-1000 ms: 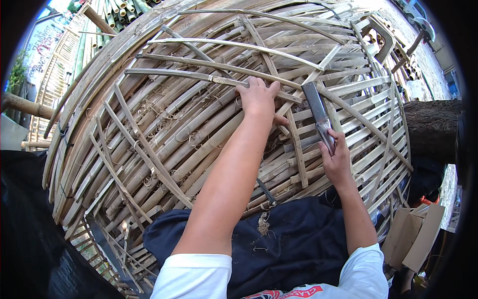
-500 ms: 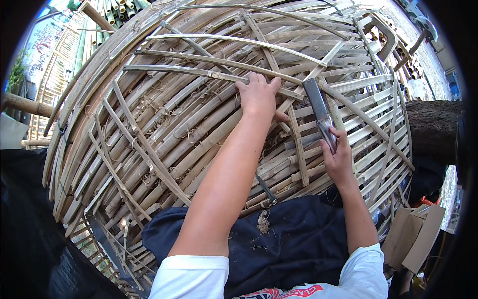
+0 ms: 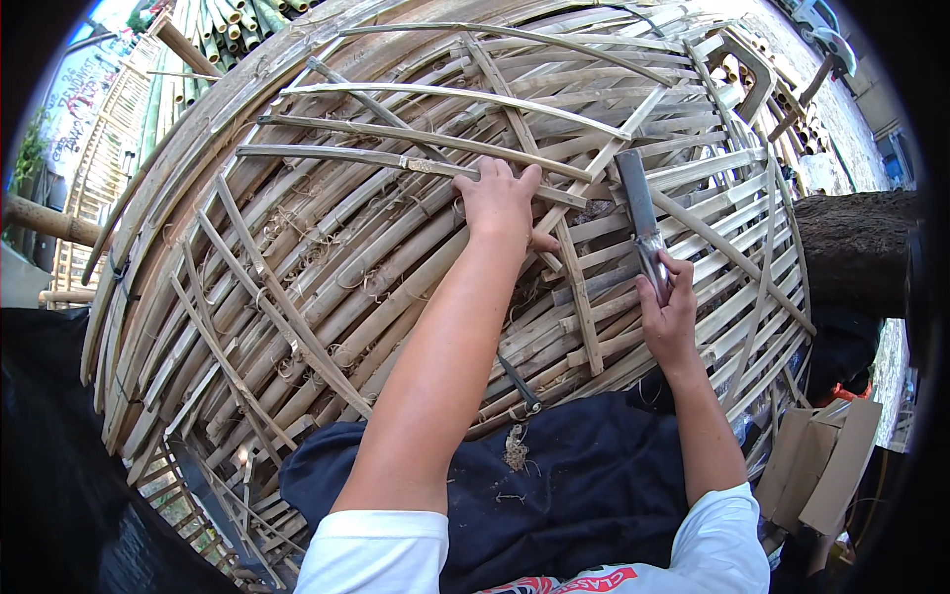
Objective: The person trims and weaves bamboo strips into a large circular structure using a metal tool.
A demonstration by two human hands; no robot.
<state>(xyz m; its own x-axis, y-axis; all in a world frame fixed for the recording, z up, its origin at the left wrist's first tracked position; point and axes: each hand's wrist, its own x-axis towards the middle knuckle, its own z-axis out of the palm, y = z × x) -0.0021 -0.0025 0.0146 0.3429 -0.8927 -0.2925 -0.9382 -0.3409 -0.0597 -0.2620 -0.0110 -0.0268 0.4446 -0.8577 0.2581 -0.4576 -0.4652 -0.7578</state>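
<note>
My left hand (image 3: 498, 206) lies over the weave of split bamboo, its fingers curled around a bamboo strip (image 3: 396, 160) near that strip's right part. The thumb shows lower down, beside a crossing slat. In my right hand (image 3: 668, 315) is a knife with a broad, dark, straight blade (image 3: 634, 194) and a pale metallic handle. Its blade points away from me, just right of the strip ends. Under both hands spreads a large curved bamboo frame (image 3: 366, 267) of many slats, with thin curled shavings caught among them.
Dark cloth (image 3: 584, 475) covers my lap, with a small clump of shavings (image 3: 516, 447) on it. An open cardboard box (image 3: 836, 465) stands at the lower right. A thick log (image 3: 856, 246) lies at right, and green bamboo poles (image 3: 233, 25) are stacked at far left.
The bamboo frame sits slightly farther left in view, and my left hand has shifted left with it. The knife blade stands a little more upright, while my right hand keeps its hold.
</note>
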